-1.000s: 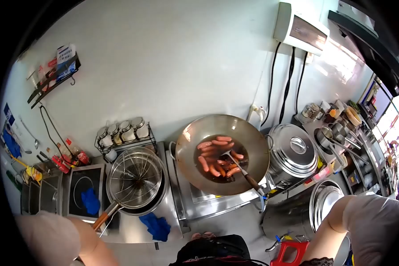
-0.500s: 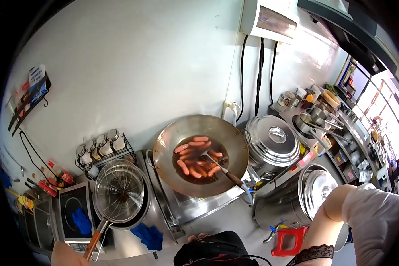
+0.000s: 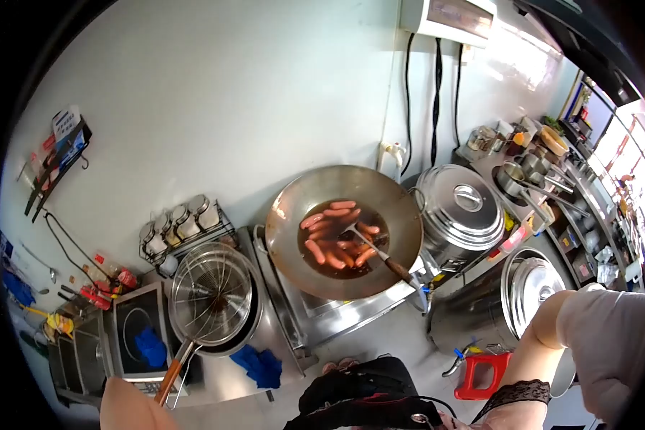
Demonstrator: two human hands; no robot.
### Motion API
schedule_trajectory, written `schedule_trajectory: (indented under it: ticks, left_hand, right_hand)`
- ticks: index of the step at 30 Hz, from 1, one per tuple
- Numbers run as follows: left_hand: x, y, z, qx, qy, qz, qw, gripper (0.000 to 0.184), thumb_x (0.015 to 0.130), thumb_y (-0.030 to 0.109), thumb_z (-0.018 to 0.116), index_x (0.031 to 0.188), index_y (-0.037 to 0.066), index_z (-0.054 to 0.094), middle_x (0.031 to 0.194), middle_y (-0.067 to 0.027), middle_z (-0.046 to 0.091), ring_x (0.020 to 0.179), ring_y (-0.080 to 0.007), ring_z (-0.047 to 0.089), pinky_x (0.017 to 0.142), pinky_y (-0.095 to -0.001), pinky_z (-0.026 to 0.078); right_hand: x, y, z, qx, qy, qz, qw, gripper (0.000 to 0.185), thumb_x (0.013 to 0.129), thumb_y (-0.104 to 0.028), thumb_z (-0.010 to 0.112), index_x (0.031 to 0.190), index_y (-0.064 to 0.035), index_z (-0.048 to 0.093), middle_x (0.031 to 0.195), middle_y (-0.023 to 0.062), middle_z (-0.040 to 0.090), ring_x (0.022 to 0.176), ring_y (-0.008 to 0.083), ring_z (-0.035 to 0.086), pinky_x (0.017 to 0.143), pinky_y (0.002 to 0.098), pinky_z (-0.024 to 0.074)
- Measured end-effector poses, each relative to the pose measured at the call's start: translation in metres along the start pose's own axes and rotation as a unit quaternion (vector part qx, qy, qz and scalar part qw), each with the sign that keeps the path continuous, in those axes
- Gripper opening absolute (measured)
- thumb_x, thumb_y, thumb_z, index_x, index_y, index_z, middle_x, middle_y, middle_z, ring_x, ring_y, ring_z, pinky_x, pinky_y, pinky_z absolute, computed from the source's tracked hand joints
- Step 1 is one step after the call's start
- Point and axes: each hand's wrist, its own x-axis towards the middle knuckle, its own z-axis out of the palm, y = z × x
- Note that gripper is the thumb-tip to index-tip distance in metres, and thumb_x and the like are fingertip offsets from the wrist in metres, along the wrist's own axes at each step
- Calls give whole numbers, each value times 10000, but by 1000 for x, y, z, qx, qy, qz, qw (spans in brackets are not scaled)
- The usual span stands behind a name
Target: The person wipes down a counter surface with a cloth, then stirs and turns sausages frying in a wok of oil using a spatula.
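Observation:
Neither of my hands shows; both lie outside the frame. Bare skin of my left arm (image 3: 132, 407) enters at the bottom left, close to the wooden handle of a wire strainer (image 3: 211, 294). On the right my bent right arm (image 3: 534, 355) shows, with a pale sleeve above and black lace lower down. A large wok (image 3: 287, 251) holds several sausages (image 3: 314, 251) in dark liquid. A spatula (image 3: 380, 252) leans in the wok, its wooden handle over the near right rim. Nobody is touching it.
A lidded steel pot (image 3: 459, 204) stands right of the wok, with a taller steel barrel (image 3: 473, 312) nearer me. A red stool (image 3: 482, 376) is on the floor. Blue cloths (image 3: 256, 364) lie left, near an induction cooker (image 3: 137, 322). A jar rack (image 3: 186, 229) sits against the wall.
My view has shifted, so the wok and counter appear farther right and slightly higher. More of my left arm shows. The spatula and sausages look unmoved in the wok.

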Motion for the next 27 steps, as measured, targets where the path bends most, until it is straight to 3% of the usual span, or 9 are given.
schedule_trajectory:
  ticks: [18, 19, 21, 22, 23, 24, 25, 27]
  left_hand:
    - [-2, 9, 3, 0, -11, -18, 1000, 151, 882, 90, 487, 1003, 40, 561, 895, -80, 605, 823, -215, 598, 751, -326, 480]
    - [-3, 10, 3, 0, -10, -21, 1000, 147, 880, 88, 491, 996, 38, 566, 891, -81, 606, 822, -217, 598, 751, -327, 481]
    - [-1, 10, 2, 1, -3, -19, 1000, 142, 874, 85, 498, 982, 34, 575, 883, -85, 607, 819, -220, 599, 749, -329, 482]
    - [-2, 11, 1, 0, 1, -21, 1000, 139, 872, 84, 502, 975, 33, 579, 879, -86, 608, 817, -222, 600, 748, -330, 483]
    - [-2, 12, -1, 2, 7, -21, 1000, 136, 869, 82, 505, 968, 31, 584, 874, -88, 609, 816, -224, 600, 747, -331, 483]
    - [-2, 13, -2, 0, 10, -23, 1000, 134, 867, 81, 509, 961, 29, 588, 870, -90, 610, 814, -225, 601, 746, -332, 484]
    - [-5, 16, -5, 1, 18, -28, 999, 131, 864, 79, 512, 954, 27, 593, 866, -91, 610, 813, -227, 602, 745, -333, 485]
    - [-6, 17, -9, 0, 29, -32, 999, 127, 859, 76, 519, 940, 24, 602, 858, -94, 612, 809, -231, 603, 743, -335, 486]
  right_hand:
    - [-12, 16, 20, -1, 34, -31, 999, 497, 1001, -440, 226, 1434, -220, 330, 1324, 134, 487, 1172, 298, 512, 1041, 497, 355]
    - [-11, 33, 42, -145, 7, 75, 987, 421, 928, -302, 355, 1316, -155, 424, 1237, 128, 529, 1098, 287, 539, 960, 450, 395]
    - [-33, 82, 81, -418, -45, 272, 866, 297, 784, -26, 611, 1080, -22, 611, 1064, 115, 613, 948, 264, 592, 800, 356, 477]
    - [-79, 122, 92, -387, -109, 250, 881, 262, 782, -94, 640, 1038, -44, 619, 1009, 131, 617, 885, 297, 598, 739, 368, 496]
    - [-112, 149, 124, -326, -18, 416, 849, 262, 780, -152, 656, 1021, -61, 612, 952, 128, 620, 854, 293, 603, 691, 379, 501]
    - [-148, 165, 142, -345, -72, 421, 836, 302, 781, -203, 663, 1047, -71, 608, 879, 129, 611, 843, 300, 604, 674, 388, 503]
    - [-179, 175, 157, -361, -194, 478, 777, 308, 777, -244, 670, 1020, -65, 609, 839, 128, 602, 817, 296, 596, 669, 391, 503]
    - [-247, 191, 185, -365, -272, 492, 742, 337, 751, -310, 697, 947, -52, 604, 830, 122, 612, 821, 288, 599, 680, 392, 507]
